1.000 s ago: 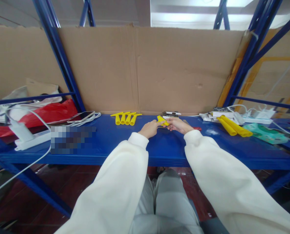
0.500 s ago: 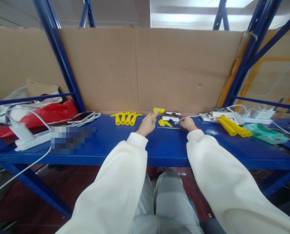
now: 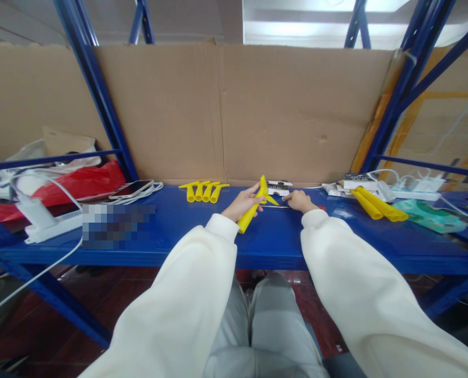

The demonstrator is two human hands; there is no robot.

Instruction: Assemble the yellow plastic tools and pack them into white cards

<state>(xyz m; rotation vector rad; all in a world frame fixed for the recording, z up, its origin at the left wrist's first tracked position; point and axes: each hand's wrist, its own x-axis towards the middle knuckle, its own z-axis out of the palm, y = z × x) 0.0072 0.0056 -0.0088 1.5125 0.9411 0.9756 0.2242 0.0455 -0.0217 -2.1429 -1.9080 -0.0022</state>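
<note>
My left hand (image 3: 243, 203) is closed around a yellow tapered tube (image 3: 249, 218) with a narrower piece across its top. The tube is tilted, its wide end toward me and its other end toward the cardboard. Just right of it, my right hand (image 3: 300, 200) rests low over the bench with thumb and fingers pinched together; whatever they hold is too small to make out. Between the hands lie a yellow pointed piece (image 3: 272, 200) and a small black-and-white box (image 3: 278, 189). A thin metal rod (image 3: 278, 207) lies in front, partly hidden.
Several yellow tubes with crosspieces (image 3: 204, 192) stand in a row to the left. Plain yellow cones (image 3: 377, 205) lie at right beside boxes and a green packet (image 3: 434, 215). A phone (image 3: 131, 189), white power strip (image 3: 54, 227) and red bag (image 3: 87, 184) occupy the left. Cardboard (image 3: 273, 115) walls the back.
My left hand has turned the yellow tube so that its wide end swings into view toward me. My right hand has shifted slightly left, fingers still pinched.
</note>
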